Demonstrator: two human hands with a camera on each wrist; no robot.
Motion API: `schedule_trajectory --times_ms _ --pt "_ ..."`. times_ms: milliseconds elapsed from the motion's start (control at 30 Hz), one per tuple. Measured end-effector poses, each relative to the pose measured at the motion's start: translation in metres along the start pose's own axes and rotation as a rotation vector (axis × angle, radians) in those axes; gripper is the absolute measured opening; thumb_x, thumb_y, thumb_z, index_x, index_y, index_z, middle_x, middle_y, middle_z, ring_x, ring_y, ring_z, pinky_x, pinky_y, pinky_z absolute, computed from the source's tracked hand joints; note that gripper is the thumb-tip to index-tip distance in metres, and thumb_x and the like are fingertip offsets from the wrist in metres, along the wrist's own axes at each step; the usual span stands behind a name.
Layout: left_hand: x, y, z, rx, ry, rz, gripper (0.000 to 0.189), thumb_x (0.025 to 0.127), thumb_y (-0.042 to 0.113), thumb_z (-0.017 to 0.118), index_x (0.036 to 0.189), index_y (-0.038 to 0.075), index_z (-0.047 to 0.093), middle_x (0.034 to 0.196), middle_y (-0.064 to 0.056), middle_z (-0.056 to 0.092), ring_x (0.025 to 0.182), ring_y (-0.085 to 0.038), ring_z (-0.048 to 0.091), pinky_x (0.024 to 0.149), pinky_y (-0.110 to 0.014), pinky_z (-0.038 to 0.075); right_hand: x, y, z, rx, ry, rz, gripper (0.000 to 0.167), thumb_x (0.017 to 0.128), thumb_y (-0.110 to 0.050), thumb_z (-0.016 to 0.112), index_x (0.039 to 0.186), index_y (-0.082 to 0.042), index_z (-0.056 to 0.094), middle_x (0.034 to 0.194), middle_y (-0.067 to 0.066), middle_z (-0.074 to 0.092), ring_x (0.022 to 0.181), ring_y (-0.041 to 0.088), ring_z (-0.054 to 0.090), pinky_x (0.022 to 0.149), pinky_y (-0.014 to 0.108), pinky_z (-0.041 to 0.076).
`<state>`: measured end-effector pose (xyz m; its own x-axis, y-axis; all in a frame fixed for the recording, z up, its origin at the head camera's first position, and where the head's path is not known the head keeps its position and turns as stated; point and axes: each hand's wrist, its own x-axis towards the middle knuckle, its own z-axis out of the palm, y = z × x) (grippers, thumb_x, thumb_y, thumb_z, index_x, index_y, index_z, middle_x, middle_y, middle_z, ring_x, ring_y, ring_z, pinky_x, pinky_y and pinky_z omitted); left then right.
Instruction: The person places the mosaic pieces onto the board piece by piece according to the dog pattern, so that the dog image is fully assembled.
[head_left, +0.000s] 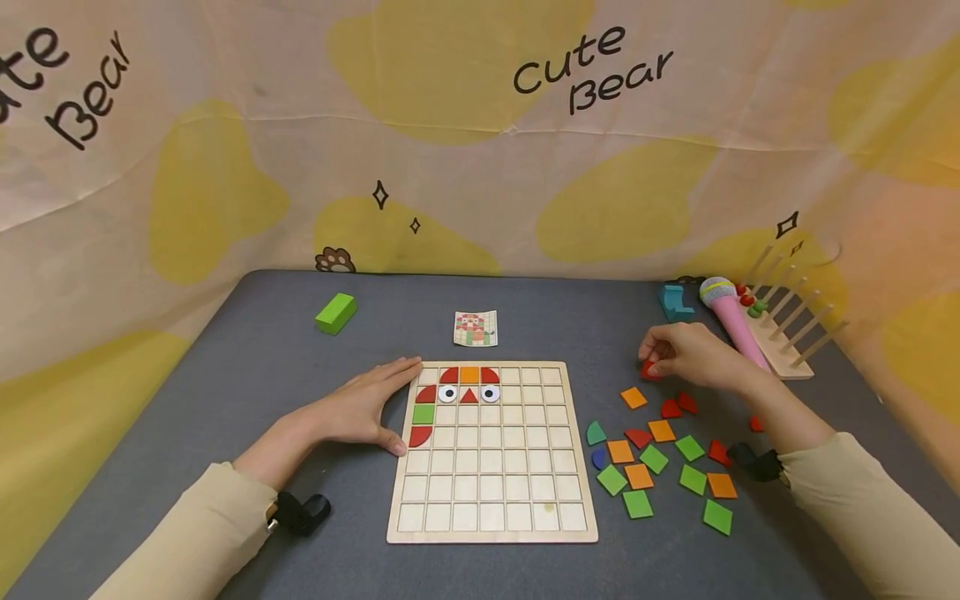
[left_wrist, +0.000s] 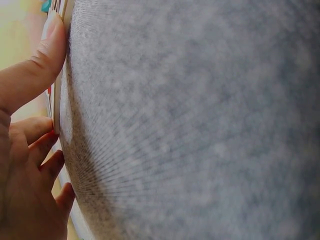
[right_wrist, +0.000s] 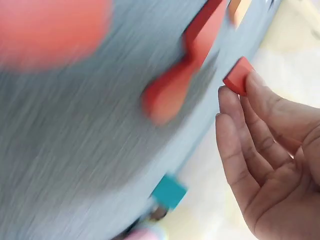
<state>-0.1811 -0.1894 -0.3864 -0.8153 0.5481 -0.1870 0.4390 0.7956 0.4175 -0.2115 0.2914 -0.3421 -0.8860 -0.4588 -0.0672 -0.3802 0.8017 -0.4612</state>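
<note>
Grey tabletop point(head_left: 262, 358): right fingers point(right_wrist: 235, 160) pinch a red piece point(right_wrist: 236, 76), left fingers point(head_left: 388, 372) spread against board point(head_left: 487, 462)

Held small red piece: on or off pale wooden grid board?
Off: the right hand pinches the small red piece, right of the wooden grid board.

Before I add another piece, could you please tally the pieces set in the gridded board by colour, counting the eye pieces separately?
Red pieces: 5
Orange square: 1
Green square: 1
Eye pieces: 2
Total on the board: 9
</note>
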Motion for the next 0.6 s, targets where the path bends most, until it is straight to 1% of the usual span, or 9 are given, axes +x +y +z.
schedule_trajectory --times_ms 233,433,500,600 --pt "0.001 0.0 0.0 -0.006 -0.006 0.0 0.117 0.065 0.049 0.087 0.157 0.011 0.025 0.166 -0.008 0.023 0.154 -0.037 0.02 0.117 -0.068 0.025 0.014 -0.041 0.02 0.065 0.016 -0.013 0.01 0.087 -0.005 0.072 0.096 -0.008 0.069 0.086 0.004 0.069 0.071 0.012 0.064 0.063 0.02 0.052" --pt "0.001 0.002 0.0 -0.004 -0.005 0.003 0.117 0.065 0.047 0.087 0.157 0.011 0.025 0.166 -0.008 0.023 0.154 -0.037 0.02 0.118 -0.067 0.024 0.028 -0.076 0.04 0.134 0.048 -0.083 0.011 0.085 -0.008 0.075 0.094 -0.014 0.071 0.085 0.0 0.069 0.07 0.016 0.064 0.062 0.022 0.052" --pt "0.001 0.001 0.0 -0.002 -0.004 0.002 0.117 0.065 0.048 0.087 0.157 0.011 0.025 0.166 -0.008 0.023 0.154 -0.037 0.02 0.118 -0.067 0.024 0.032 -0.089 0.046 0.158 0.042 -0.102 0.01 0.085 -0.01 0.076 0.093 -0.016 0.072 0.084 -0.001 0.07 0.071 0.016 0.063 0.062 0.022 0.052" --pt "0.0 0.001 0.0 -0.001 -0.004 -0.002 0.117 0.065 0.048 0.087 0.157 0.011 0.026 0.166 -0.008 0.023 0.154 -0.037 0.02 0.117 -0.068 0.025 0.037 -0.108 0.055 0.178 0.022 -0.129 0.01 0.085 -0.012 0.076 0.094 -0.015 0.074 0.085 -0.001 0.071 0.071 0.014 0.061 0.063 0.022 0.052"
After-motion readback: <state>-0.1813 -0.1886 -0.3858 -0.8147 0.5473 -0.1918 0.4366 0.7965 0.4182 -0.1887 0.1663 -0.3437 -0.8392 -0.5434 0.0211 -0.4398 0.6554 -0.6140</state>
